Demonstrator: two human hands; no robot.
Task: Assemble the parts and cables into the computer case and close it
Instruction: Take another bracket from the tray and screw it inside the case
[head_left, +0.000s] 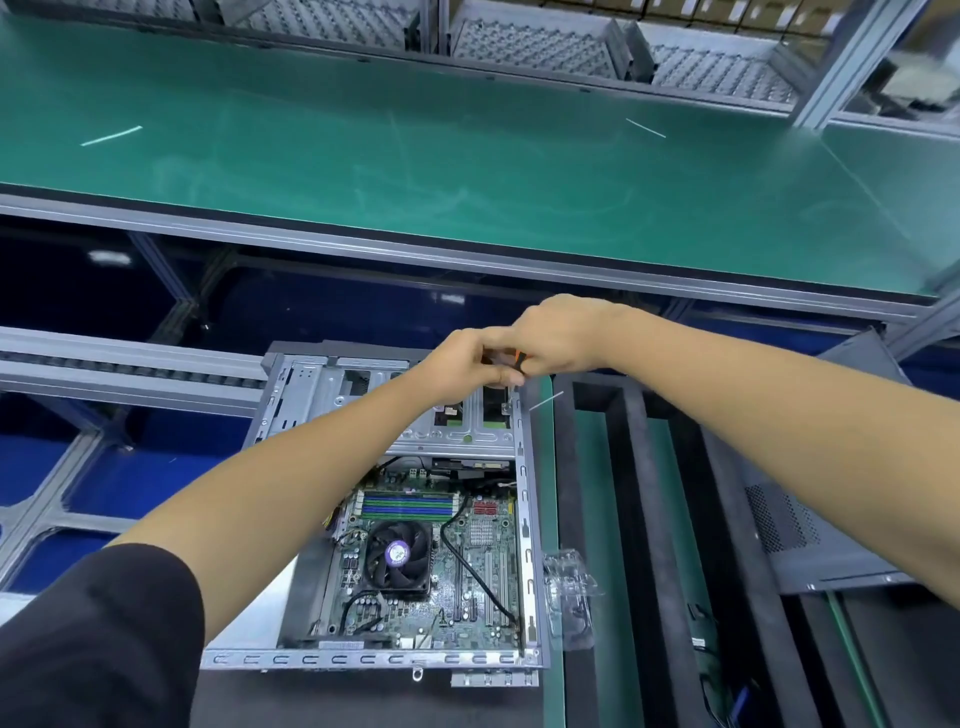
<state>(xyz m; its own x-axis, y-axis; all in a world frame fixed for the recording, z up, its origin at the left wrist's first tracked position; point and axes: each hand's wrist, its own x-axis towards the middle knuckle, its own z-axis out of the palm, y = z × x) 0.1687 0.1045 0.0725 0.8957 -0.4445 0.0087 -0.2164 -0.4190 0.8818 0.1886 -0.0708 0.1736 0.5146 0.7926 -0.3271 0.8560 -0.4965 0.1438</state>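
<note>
**A:** So which step is being worked on here? The computer case (395, 519) is laid open on its side on the table (363, 701), motherboard (457, 561) and CPU fan (397, 556) already seated, black cable (475, 566) draped across the board.

**B:** Looks like the drive cage (415, 415) at the far end is being dealt with. Both hands are bunched together over its far right corner. The left hand (462, 364) is curled, fingers pinched around something small, and the right hand (558, 338) is closed over an orange-and-black bit (519, 361), probably a screwdriver handle or a connector. Can't be told for sure, too much is hidden by the knuckles.

**A:** So a screw or a plug is being seated?

**B:** That's the guess. Next, the piece likely needs to be lined up straight and pressed or turned home without slipping onto the board. The loose cable probably wants routing after that.

**A:** And closing?

**B:** Not yet done. A dark side panel (831, 519) is parked to the right, past the foam tray (613, 519); a clear plastic bag (569, 597) is left beside the case.
</note>
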